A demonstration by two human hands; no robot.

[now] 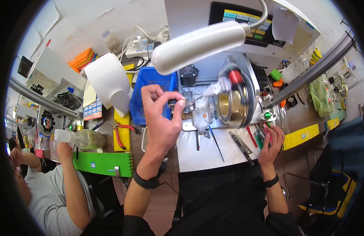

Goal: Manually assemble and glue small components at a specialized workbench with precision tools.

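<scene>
My left hand [163, 118] is raised in front of the bench machine, thumb and fingertips pinched together. Between them is a small dark cylindrical piece [172, 102], mostly covered by the fingers. Just right of these fingertips sits a small grey metal block [187, 96] on the machine's metal bed [201, 118]. Farther right stands a round brass-coloured wheel [227, 108] with a dark rim. At the bench's front right edge, my right hand [271, 146] curls around a pink object [268, 134], partly hidden by the fingers, close to the green button [267, 115].
A white lamp [199, 45] hangs low over the machine. The blue bin [136, 94] stands left of my left hand, with red-handled pliers [119, 135] nearby. A thin blue brush [215, 137] and a dark metal bar [241, 148] lie in front. Another person [52, 188] works at left.
</scene>
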